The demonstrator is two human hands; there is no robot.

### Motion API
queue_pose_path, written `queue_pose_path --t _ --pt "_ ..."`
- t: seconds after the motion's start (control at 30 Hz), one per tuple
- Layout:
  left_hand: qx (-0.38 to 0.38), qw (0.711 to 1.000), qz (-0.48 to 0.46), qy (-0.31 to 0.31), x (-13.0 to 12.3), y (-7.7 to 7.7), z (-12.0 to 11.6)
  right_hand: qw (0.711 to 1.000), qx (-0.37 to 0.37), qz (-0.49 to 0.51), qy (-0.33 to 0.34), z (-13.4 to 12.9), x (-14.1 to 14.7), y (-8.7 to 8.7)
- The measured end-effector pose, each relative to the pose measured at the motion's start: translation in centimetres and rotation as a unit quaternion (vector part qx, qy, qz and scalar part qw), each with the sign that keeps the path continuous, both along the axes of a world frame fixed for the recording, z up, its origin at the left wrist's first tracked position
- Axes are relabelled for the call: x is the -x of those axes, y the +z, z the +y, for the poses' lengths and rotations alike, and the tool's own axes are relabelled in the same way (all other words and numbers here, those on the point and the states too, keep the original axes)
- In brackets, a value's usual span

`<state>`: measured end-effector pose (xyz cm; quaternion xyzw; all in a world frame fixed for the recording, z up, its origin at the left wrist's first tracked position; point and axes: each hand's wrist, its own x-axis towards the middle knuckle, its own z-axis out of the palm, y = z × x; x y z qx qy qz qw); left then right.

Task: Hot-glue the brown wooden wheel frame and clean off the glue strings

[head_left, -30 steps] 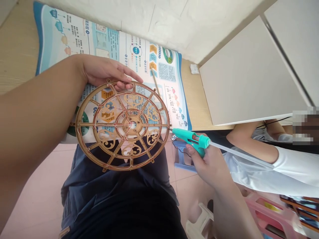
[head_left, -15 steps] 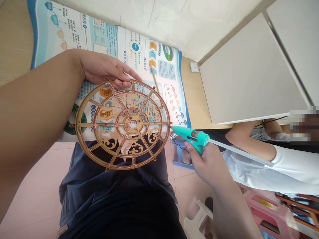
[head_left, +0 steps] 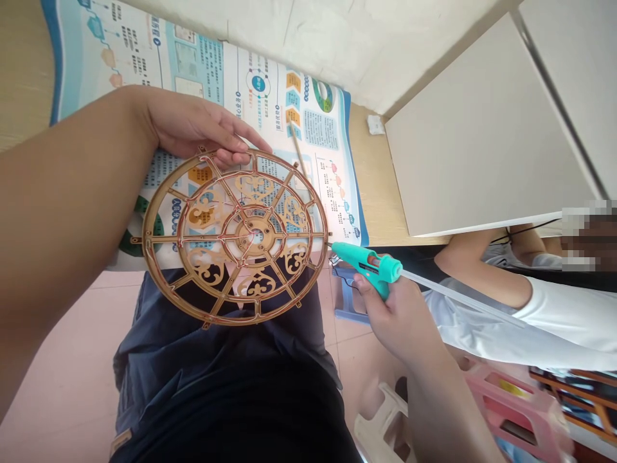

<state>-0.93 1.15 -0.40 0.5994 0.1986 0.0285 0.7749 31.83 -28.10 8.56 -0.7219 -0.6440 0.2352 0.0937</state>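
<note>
Left hand (head_left: 193, 125): grip pinches the top rim of a laser-cut wooden wheel (head_left: 255, 235), fingers curled over the edge. The wheel sits tilted below that grip, over a printed poster (head_left: 308, 106) and dark shorts (head_left: 216, 386). Right hand (head_left: 398, 321): grip wrapped round a teal hot glue gun (head_left: 369, 267), nozzle just beside the wheel's rim, contact unclear. A glue stick (head_left: 457, 296) trails from the gun. Past the right grip: a co-worker's white sleeve (head_left: 544, 315).
</note>
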Motion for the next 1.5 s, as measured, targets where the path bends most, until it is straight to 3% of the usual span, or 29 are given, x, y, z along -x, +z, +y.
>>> queue_pose_path --t 0.5,0.67,0.93,1.2,1.5 --pt "-0.059 0.998 -0.004 -0.008 0.4 -0.2 0.3 0.999 0.026 0.028 -0.029 -1.5 0.0 -0.2" --pt "-0.048 0.999 -0.012 -0.011 0.5 -0.5 0.5 0.999 0.023 0.025 -0.033 -1.9 0.3 -0.2" --pt "0.010 1.000 -0.017 -0.016 0.5 -0.5 0.7 0.996 -0.071 -0.049 -0.006 -0.7 0.7 -0.8" --pt "0.045 0.999 -0.010 0.006 0.3 -0.1 0.3 0.997 -0.070 -0.035 -0.009 0.4 0.5 -0.6" --pt "0.025 0.999 -0.020 0.021 0.0 0.2 0.1 0.996 -0.081 -0.030 -0.012 0.2 0.1 -0.7"
